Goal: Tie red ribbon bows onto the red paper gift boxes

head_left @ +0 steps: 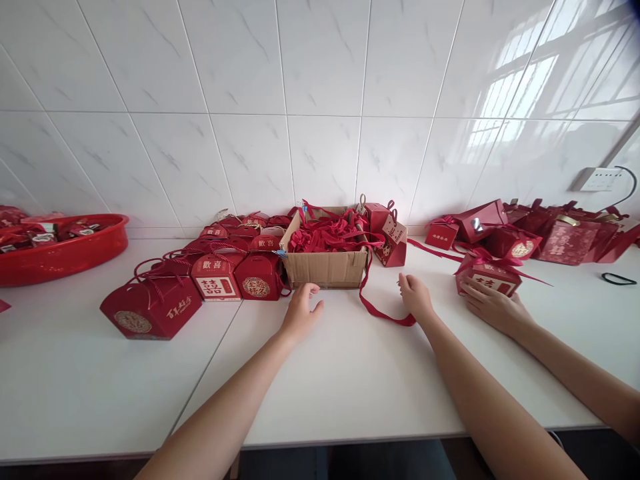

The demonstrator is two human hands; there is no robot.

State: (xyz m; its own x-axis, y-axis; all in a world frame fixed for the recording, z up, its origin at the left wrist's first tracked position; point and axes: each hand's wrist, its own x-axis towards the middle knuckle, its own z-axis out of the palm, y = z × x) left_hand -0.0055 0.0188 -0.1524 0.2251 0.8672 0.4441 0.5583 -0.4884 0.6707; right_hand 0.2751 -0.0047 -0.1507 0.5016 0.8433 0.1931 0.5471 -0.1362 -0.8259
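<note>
A person's two bare hands rest on a white tabletop (pixel 350 380) in front of an open cardboard box (pixel 325 269), at 12 o'clock, heaped with a tangle of red ribbons (pixel 330 237). The left hand (pixel 301 310) is spread loosely and empty, fingers slightly curled, its tips just short of the carton's front wall. The right hand (pixel 416 298), at 1 o'clock, lies knuckles-up with fingers curled beside a loose ribbon strand (pixel 373 308). The strand spills over the box's right corner, loops across the tabletop and passes by the wrist. Whether the fingers pinch it cannot be told.

The strand looks light, soft and limp, likely slick satin, so it should slide through a slack grip and snag on the tangle behind it. A pinch near its free end, between thumb and forefinger, seems the surest hold. The carton itself appears light but stiff enough to be steadied by its front wall.

At 2 o'clock a co-worker's hand (pixel 493 305) lies flat against a ribboned gift box (pixel 487 279). Folded red gift boxes (pixel 215 277) cluster at 10 o'clock, and a red basin (pixel 65 257) sits at 9 o'clock.
</note>
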